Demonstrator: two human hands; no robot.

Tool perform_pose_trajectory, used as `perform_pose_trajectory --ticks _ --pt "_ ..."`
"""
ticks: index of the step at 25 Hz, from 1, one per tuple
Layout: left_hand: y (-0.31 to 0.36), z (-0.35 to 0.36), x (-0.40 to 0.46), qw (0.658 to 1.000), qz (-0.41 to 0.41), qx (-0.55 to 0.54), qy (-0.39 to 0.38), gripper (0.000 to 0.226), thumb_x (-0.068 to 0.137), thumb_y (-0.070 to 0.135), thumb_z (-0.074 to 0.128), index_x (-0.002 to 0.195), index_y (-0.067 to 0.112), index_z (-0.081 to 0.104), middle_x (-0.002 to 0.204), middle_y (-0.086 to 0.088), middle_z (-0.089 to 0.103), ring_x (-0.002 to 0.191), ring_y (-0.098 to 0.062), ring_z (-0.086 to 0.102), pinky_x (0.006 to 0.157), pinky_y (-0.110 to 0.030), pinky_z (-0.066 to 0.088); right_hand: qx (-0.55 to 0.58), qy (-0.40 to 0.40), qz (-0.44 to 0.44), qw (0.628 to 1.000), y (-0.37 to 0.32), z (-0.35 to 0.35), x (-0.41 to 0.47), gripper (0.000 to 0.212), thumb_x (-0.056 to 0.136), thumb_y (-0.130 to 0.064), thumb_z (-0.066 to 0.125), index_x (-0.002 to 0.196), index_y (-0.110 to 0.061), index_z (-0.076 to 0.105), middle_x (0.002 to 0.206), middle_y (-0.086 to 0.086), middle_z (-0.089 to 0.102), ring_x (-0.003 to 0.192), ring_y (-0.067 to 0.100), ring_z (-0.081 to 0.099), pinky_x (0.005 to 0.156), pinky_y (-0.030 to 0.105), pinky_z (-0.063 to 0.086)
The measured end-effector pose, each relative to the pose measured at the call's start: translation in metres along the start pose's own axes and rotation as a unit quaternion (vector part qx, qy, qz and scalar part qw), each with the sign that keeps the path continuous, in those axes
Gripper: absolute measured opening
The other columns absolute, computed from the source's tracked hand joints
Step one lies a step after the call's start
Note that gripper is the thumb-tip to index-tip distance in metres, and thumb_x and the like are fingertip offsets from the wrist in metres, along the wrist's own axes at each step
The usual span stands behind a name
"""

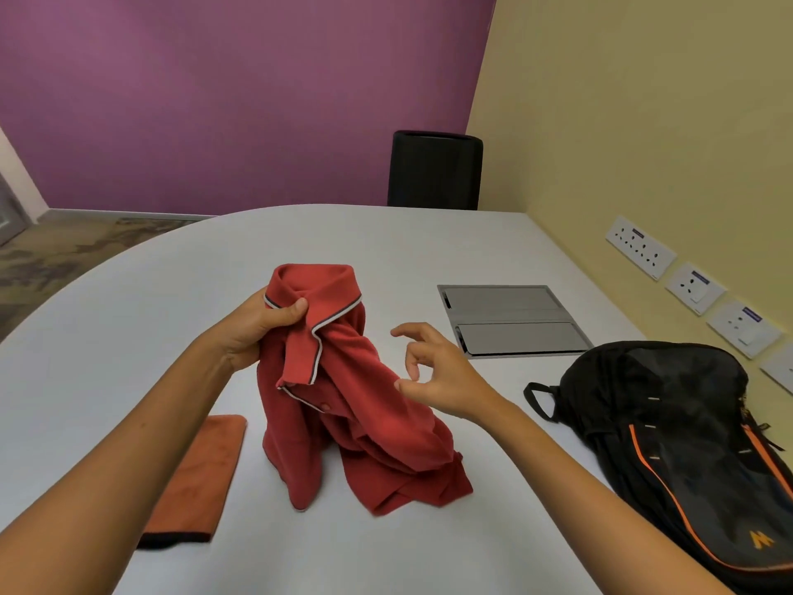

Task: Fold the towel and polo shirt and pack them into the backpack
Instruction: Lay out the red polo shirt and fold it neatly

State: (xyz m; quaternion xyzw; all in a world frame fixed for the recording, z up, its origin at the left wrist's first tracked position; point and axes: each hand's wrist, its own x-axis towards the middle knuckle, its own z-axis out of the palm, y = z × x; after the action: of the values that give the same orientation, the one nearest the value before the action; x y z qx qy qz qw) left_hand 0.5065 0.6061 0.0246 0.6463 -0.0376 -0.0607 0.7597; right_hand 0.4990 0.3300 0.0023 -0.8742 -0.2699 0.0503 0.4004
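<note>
- The left hand [253,324] pinches the polo shirt [343,405] at the collar, thumb on the front and fingers behind, and lifts it so the body hangs down and the hem bunches on the white table [150,302]. Holding it by the collar most likely lets the cloth drop straight so it can be laid out flat for folding.
- The right hand [433,371] holds nothing; its fingers are loosely curled and spread, just to the right of the hanging shirt and not touching it. It looks poised to take the other side of the collar or a shoulder.
- The towel [197,474], orange with a dark near edge, lies on the table to the near left of the shirt, already a narrow folded strip, set aside out of the working space.
- The backpack [686,444], black with orange trim, lies on the right side of the table, well apart from the shirt. I cannot tell whether it is unzipped.
- Farther off are a grey cable hatch [510,319] in the tabletop and a black chair [435,169] at the far edge.
</note>
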Motion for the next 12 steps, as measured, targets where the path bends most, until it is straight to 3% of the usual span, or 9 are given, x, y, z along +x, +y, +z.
perform_pose_trajectory --ticks 2,4,6,9,10,12 --pt "0.001 0.001 -0.003 0.999 -0.007 0.007 -0.034 0.089 0.028 0.052 0.093 0.104 0.016 0.065 0.095 -0.002 0.074 0.085 -0.017 0.071 0.068 -0.026 0.056 0.021 -0.023 -0.002 1.000 -0.006 0.004 0.004 0.038 0.075 -0.018 0.072 0.106 -0.032 0.055 0.134 -0.019 0.048 0.125 -0.003 0.042 0.099 0.015 0.035" --pt "0.002 0.004 -0.004 0.998 -0.014 0.009 -0.061 0.082 0.028 0.051 0.094 0.098 0.017 0.069 0.093 -0.003 0.074 0.083 -0.017 0.071 0.068 -0.026 0.056 0.022 -0.046 0.007 0.999 -0.014 0.010 0.010 0.054 0.075 -0.024 0.074 0.119 -0.038 0.046 0.121 -0.020 0.057 0.120 -0.003 0.047 0.099 0.015 0.036" --pt "0.003 0.004 -0.005 0.997 -0.015 0.011 -0.072 0.071 0.028 0.051 0.094 0.090 0.022 0.076 0.092 -0.002 0.075 0.083 -0.016 0.071 0.067 -0.026 0.056 -0.024 -0.053 0.015 0.998 -0.019 0.011 0.014 0.040 0.076 -0.029 0.075 0.109 -0.037 0.054 0.094 -0.018 0.060 0.105 0.002 0.050 0.097 0.026 0.036" --pt "0.006 -0.002 -0.005 0.998 0.007 0.013 -0.060 0.074 0.030 0.053 0.093 0.094 0.021 0.074 0.093 -0.002 0.075 0.085 -0.017 0.071 0.068 -0.026 0.056 -0.081 -0.115 0.031 0.990 -0.021 0.002 0.013 0.011 0.079 -0.036 0.074 0.075 -0.033 0.063 0.065 -0.011 0.049 0.077 0.014 0.051 0.071 0.022 0.038" --pt "0.008 -0.005 -0.004 0.999 0.017 0.013 -0.047 0.081 0.031 0.054 0.093 0.100 0.019 0.070 0.095 -0.001 0.074 0.086 -0.017 0.071 0.069 -0.026 0.056 -0.100 -0.148 0.030 0.983 -0.019 -0.001 0.011 0.023 0.079 -0.039 0.073 0.062 -0.034 0.059 0.060 -0.010 0.047 0.072 0.017 0.050 0.064 0.022 0.036" --pt "0.010 -0.012 -0.001 0.999 0.035 0.008 -0.014 0.088 0.032 0.055 0.092 0.106 0.017 0.064 0.096 0.000 0.074 0.087 -0.016 0.071 0.069 -0.026 0.056 -0.158 -0.176 0.021 0.971 -0.008 -0.007 0.011 0.031 0.078 -0.043 0.070 0.057 -0.027 0.054 0.064 -0.005 0.048 0.073 0.018 0.048 0.063 0.027 0.037"
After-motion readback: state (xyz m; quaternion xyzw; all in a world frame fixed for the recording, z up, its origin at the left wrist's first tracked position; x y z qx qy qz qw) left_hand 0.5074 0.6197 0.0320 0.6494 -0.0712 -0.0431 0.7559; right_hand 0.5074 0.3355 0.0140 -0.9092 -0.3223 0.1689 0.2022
